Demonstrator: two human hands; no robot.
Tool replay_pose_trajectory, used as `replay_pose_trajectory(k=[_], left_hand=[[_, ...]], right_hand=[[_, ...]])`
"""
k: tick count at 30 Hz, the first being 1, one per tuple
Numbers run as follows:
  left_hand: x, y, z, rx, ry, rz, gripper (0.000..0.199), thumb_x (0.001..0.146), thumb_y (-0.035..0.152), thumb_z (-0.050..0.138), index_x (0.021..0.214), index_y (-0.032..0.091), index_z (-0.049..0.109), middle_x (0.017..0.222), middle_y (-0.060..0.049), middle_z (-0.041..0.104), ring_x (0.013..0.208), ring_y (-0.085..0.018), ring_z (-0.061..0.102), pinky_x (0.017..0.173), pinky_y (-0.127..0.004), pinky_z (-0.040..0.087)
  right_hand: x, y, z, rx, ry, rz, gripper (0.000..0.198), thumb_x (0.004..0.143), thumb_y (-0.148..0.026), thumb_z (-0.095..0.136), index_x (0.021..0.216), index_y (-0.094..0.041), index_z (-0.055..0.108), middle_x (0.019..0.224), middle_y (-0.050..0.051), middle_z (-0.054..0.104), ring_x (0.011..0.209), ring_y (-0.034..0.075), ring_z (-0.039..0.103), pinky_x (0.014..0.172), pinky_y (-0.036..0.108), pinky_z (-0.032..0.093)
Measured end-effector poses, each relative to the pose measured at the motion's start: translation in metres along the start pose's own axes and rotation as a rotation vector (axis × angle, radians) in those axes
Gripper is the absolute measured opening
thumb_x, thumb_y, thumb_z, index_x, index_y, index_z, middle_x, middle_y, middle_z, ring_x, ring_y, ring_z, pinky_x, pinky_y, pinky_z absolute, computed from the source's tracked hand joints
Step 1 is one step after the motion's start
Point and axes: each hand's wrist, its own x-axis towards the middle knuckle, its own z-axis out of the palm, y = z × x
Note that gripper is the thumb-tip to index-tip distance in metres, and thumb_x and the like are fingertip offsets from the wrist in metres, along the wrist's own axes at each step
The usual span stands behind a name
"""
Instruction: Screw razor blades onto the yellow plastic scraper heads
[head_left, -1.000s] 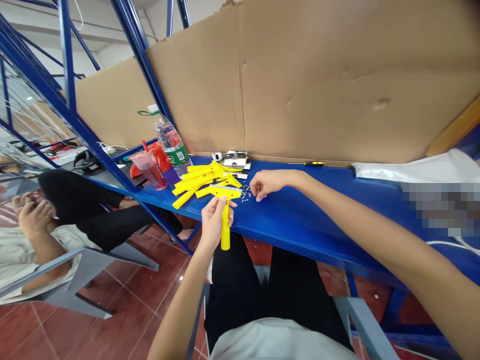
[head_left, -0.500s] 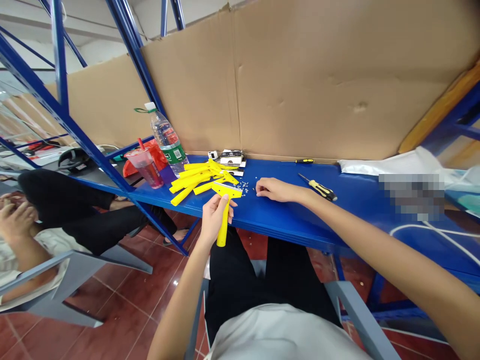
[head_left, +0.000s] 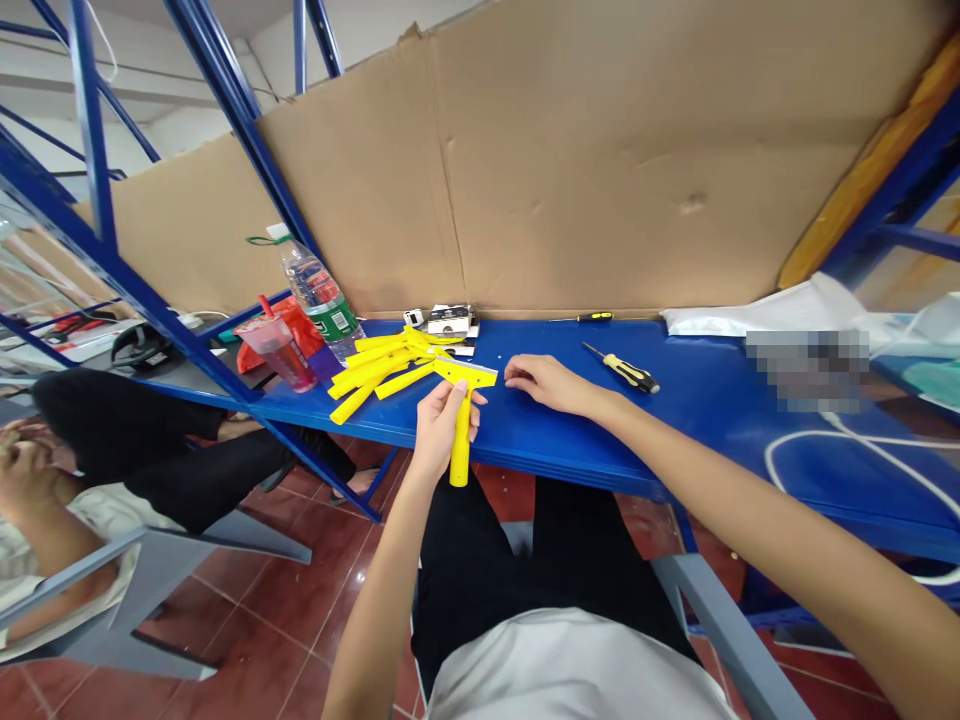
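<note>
A long blue counter (head_left: 720, 420) runs along a tall brown cardboard partition (head_left: 585, 180), with blue metal posts (head_left: 240, 125) at its left and red floor tiles (head_left: 285, 610) below. A clear plastic bottle with a green label (head_left: 334, 318) and a translucent cup with a red straw (head_left: 277, 350) stand left of a heap of yellow plastic handles (head_left: 375, 372). A pale-yellow and black screwdriver (head_left: 630, 374) lies farther right, beyond the right forearm. The hands are apart: the left hand (head_left: 448, 415) grips a yellow T-shaped scraper (head_left: 460, 445) upright at the counter's near edge, its head overlapping the view of the heap; the right hand (head_left: 546, 382) curls just beside it, contents impossible to tell.
</note>
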Motion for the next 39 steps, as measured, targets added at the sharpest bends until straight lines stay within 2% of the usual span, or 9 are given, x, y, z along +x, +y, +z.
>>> replay_pose_trajectory(k=[4, 6, 13, 17, 23, 29, 34, 39], left_hand=[[0.008, -0.003, 0.0, 0.056, 0.045, -0.064, 0.046, 0.092, 0.058, 0.085, 0.093, 0.014, 0.074, 0.088, -0.011, 0.081, 0.049, -0.01, 0.061, 0.04, -0.022, 0.048], [0.01, -0.003, 0.0, 0.073, 0.065, -0.112, 0.048, 0.089, 0.058, 0.087, 0.095, 0.012, 0.074, 0.095, -0.014, 0.084, 0.049, -0.012, 0.064, 0.038, -0.023, 0.05], [0.012, -0.001, 0.003, 0.09, 0.034, -0.217, 0.042, 0.092, 0.05, 0.086, 0.101, 0.01, 0.077, 0.1, -0.018, 0.086, 0.055, -0.019, 0.077, 0.037, -0.023, 0.052], [0.012, 0.003, 0.003, 0.074, 0.035, -0.232, 0.036, 0.095, 0.045, 0.084, 0.1, 0.01, 0.078, 0.099, -0.019, 0.087, 0.056, -0.02, 0.078, 0.037, -0.021, 0.051], [0.011, 0.005, 0.002, 0.064, 0.031, -0.237, 0.035, 0.096, 0.044, 0.083, 0.099, 0.009, 0.078, 0.098, -0.019, 0.087, 0.056, -0.02, 0.078, 0.038, -0.022, 0.051], [0.013, 0.005, -0.003, 0.046, 0.009, -0.246, 0.031, 0.097, 0.04, 0.081, 0.1, 0.009, 0.079, 0.095, -0.018, 0.087, 0.056, -0.02, 0.078, 0.036, -0.022, 0.049], [0.015, 0.004, -0.007, 0.051, -0.031, -0.25, 0.035, 0.097, 0.044, 0.082, 0.101, 0.009, 0.08, 0.099, -0.02, 0.087, 0.056, -0.02, 0.077, 0.037, -0.021, 0.047], [0.013, 0.004, -0.007, 0.049, -0.042, -0.222, 0.036, 0.097, 0.045, 0.083, 0.102, 0.009, 0.08, 0.099, -0.02, 0.087, 0.056, -0.019, 0.077, 0.037, -0.022, 0.047]], right_hand=[[0.0, -0.016, 0.0, 0.094, 0.231, -0.046, 0.02, 0.106, -0.042, 0.062, 0.102, -0.023, 0.069, 0.104, 0.008, 0.077, 0.091, 0.024, 0.066, 0.086, 0.038, 0.05], [0.0, -0.025, 0.002, 0.159, 0.281, -0.078, 0.02, 0.104, -0.043, 0.066, 0.101, -0.024, 0.07, 0.099, 0.006, 0.077, 0.088, 0.024, 0.066, 0.084, 0.038, 0.05], [-0.002, -0.035, 0.016, 0.213, 0.185, -0.132, 0.02, 0.102, -0.043, 0.069, 0.096, -0.024, 0.07, 0.099, 0.005, 0.079, 0.086, 0.023, 0.067, 0.084, 0.039, 0.052], [-0.004, -0.034, 0.018, 0.176, 0.225, -0.161, 0.019, 0.103, -0.042, 0.07, 0.095, -0.025, 0.072, 0.099, 0.006, 0.078, 0.086, 0.023, 0.067, 0.085, 0.04, 0.053], [-0.004, -0.038, 0.021, 0.202, 0.245, -0.197, 0.026, 0.105, -0.049, 0.07, 0.093, -0.026, 0.072, 0.095, 0.005, 0.075, 0.083, 0.023, 0.065, 0.083, 0.041, 0.052], [-0.001, -0.04, 0.027, 0.316, 0.26, -0.082, 0.031, 0.096, -0.055, 0.08, 0.091, -0.025, 0.073, 0.092, 0.004, 0.076, 0.086, 0.024, 0.065, 0.088, 0.043, 0.053], [0.005, -0.033, 0.031, 0.503, 0.248, 0.011, 0.048, 0.079, -0.064, 0.093, 0.095, -0.025, 0.072, 0.097, 0.004, 0.076, 0.091, 0.024, 0.065, 0.089, 0.042, 0.054], [0.007, -0.028, 0.035, 0.74, 0.162, 0.137, 0.06, 0.067, -0.059, 0.103, 0.106, -0.024, 0.073, 0.106, 0.004, 0.076, 0.099, 0.023, 0.068, 0.095, 0.041, 0.057]])
